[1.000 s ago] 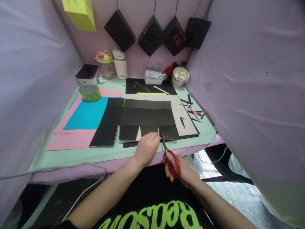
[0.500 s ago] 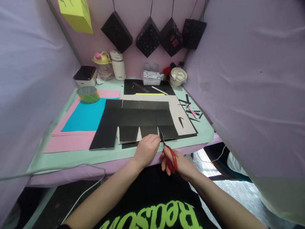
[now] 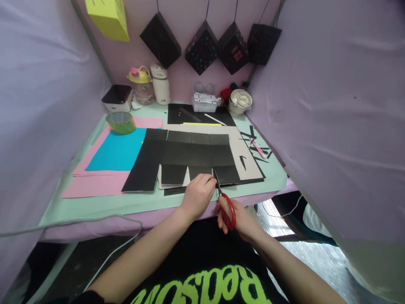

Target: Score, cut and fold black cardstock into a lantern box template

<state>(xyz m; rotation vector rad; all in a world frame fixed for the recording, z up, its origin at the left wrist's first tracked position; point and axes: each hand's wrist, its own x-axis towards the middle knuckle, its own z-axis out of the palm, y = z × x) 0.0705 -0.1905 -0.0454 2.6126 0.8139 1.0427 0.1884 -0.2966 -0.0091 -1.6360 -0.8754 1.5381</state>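
Note:
A black sheet of card [image 3: 193, 152], creased and slit along its near and far edges, lies in front of me. My left hand [image 3: 200, 192] pinches the near edge of this card, just left of the scissor blades. Red-handled scissors [image 3: 229, 213] are in my right hand [image 3: 238, 219], fingers through the loops. Their blades point away from me at a slit in the card's near edge, close to my left fingertips. How far the blades are apart is hard to make out.
Pink sheets [image 3: 95, 185], a blue sheet [image 3: 117, 152] and a tape roll [image 3: 120, 122] lie left. Black scraps and a pink pen [image 3: 257, 147] are right. Bottles [image 3: 162, 88] and a marker box [image 3: 205, 102] stand behind; black paper boxes [image 3: 202, 48] hang above.
The view has shifted slightly, so everything sits a little further right. My hands and the scissors stay at the same slit, with the blades looking slightly closer together.

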